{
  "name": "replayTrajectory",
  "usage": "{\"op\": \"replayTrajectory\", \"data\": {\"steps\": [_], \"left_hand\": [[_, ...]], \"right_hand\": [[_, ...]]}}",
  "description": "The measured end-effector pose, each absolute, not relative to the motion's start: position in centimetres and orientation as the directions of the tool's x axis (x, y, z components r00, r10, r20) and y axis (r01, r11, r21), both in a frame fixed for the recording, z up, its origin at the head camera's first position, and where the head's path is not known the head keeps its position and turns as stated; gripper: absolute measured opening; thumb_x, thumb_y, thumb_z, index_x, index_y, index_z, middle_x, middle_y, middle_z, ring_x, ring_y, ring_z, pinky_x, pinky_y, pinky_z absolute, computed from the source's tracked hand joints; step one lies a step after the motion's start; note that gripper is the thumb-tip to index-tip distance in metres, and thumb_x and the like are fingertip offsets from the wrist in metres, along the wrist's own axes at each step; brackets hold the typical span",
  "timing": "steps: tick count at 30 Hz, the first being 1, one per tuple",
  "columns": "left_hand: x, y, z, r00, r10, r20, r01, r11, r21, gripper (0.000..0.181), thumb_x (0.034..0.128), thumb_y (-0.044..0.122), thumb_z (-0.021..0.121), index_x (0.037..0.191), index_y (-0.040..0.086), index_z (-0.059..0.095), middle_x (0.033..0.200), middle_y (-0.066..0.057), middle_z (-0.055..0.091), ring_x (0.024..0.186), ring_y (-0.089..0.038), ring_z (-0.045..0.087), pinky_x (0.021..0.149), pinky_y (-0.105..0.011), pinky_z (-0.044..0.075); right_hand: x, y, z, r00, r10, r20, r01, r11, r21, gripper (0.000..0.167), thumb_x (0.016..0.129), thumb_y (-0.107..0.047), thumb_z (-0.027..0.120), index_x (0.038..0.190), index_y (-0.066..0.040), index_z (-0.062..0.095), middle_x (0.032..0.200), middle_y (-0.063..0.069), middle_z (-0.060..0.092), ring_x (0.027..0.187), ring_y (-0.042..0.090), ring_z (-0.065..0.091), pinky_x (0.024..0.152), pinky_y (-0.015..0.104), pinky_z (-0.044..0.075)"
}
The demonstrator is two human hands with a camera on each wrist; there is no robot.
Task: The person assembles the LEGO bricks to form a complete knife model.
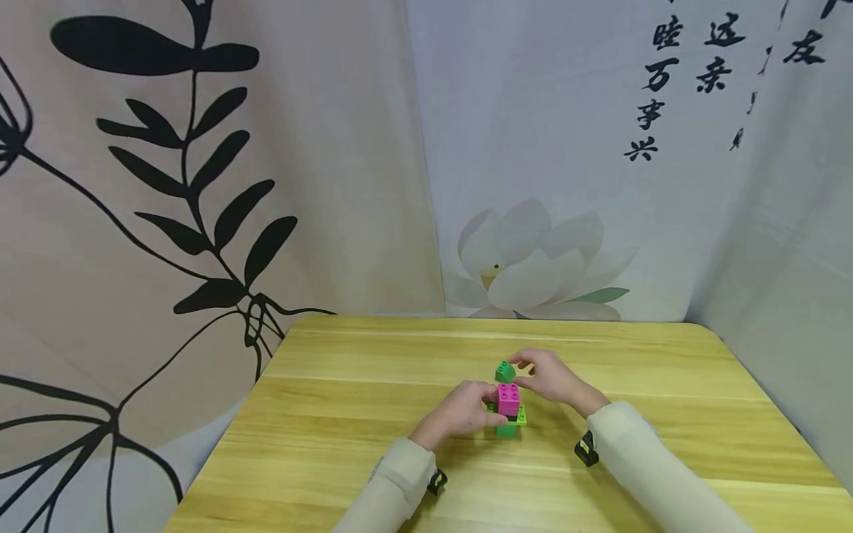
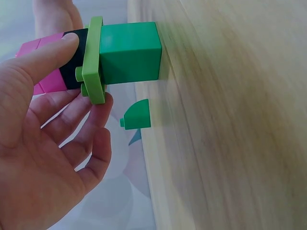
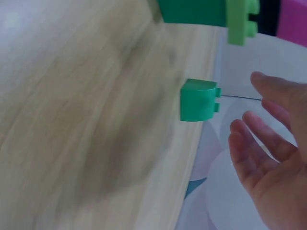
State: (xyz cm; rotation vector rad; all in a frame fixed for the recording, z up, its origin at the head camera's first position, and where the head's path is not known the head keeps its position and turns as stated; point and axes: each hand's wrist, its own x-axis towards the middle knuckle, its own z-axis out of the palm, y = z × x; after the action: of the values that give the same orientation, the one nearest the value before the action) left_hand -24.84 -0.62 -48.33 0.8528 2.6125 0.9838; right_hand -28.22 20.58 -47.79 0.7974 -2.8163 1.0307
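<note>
My left hand point(image 1: 464, 406) grips a stack of toy building bricks, thumb on one side and fingers on the other. The stack runs from pink bricks point(image 1: 509, 400) at the top through a black brick point(image 2: 73, 69) and a lime green plate point(image 2: 93, 62) to a green block point(image 2: 130, 52) at the bottom. Behind the stack, a loose green brick with a curved side point(image 1: 504, 371) stands on the table, studs up. Close to its right is my right hand point(image 1: 552, 376), thumb and fingers apart with nothing between them; a gap shows between hand and brick in the right wrist view.
The wooden table point(image 1: 360, 370) has its far edge a short way behind the loose brick. Beyond it hangs a printed cloth backdrop point(image 1: 346, 185) with plants, a flower and characters. A black wrist device point(image 1: 586, 449) sits under the right sleeve, another point(image 1: 437, 482) under the left.
</note>
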Motion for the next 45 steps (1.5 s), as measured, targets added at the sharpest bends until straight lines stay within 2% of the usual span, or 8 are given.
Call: {"op": "replayTrajectory", "data": {"steps": [5, 12, 19, 45], "left_hand": [[-24.9, -0.7, -48.2, -0.797, 0.604, 0.007, 0.465, 0.606, 0.646, 0.023, 0.0799, 0.03, 0.077, 0.099, 0.021, 0.067, 0.087, 0.015, 0.063, 0.08, 0.001, 0.056, 0.075, -0.023, 0.045], [-24.8, -0.7, -48.0, -0.796, 0.605, 0.006, 0.466, 0.608, 0.643, 0.023, 0.0802, 0.03, 0.076, 0.099, 0.02, 0.067, 0.088, 0.014, 0.063, 0.08, 0.001, 0.056, 0.074, -0.021, 0.045], [-24.7, -0.7, -47.9, -0.795, 0.607, -0.001, 0.459, 0.602, 0.653, 0.023, 0.0799, 0.03, 0.076, 0.098, 0.019, 0.067, 0.089, 0.012, 0.064, 0.081, -0.001, 0.057, 0.074, -0.021, 0.046], [-24.9, -0.8, -48.2, -0.804, 0.595, -0.01, 0.442, 0.609, 0.658, 0.022, 0.0797, 0.03, 0.077, 0.095, 0.02, 0.066, 0.088, 0.013, 0.064, 0.079, 0.001, 0.055, 0.072, -0.021, 0.045]], "right_hand": [[-29.4, 20.3, -48.7, -0.872, -0.454, 0.183, -0.468, 0.664, -0.583, 0.035, 0.083, -0.01, 0.073, 0.116, -0.003, 0.063, 0.114, 0.012, 0.063, 0.098, 0.029, 0.059, 0.078, 0.041, 0.051], [-30.4, 19.8, -49.6, -0.863, -0.469, 0.186, -0.481, 0.654, -0.584, 0.04, 0.08, -0.006, 0.075, 0.118, 0.001, 0.061, 0.115, 0.015, 0.062, 0.097, 0.032, 0.06, 0.079, 0.043, 0.051], [-30.9, 19.5, -50.4, -0.874, -0.457, 0.163, -0.459, 0.669, -0.584, 0.042, 0.079, -0.006, 0.076, 0.119, -0.001, 0.062, 0.114, 0.014, 0.062, 0.094, 0.028, 0.061, 0.079, 0.041, 0.051], [-31.9, 19.3, -51.6, -0.895, -0.434, 0.104, -0.401, 0.679, -0.615, 0.039, 0.082, -0.006, 0.073, 0.119, -0.003, 0.062, 0.112, 0.01, 0.064, 0.093, 0.022, 0.06, 0.082, 0.04, 0.05]]}}
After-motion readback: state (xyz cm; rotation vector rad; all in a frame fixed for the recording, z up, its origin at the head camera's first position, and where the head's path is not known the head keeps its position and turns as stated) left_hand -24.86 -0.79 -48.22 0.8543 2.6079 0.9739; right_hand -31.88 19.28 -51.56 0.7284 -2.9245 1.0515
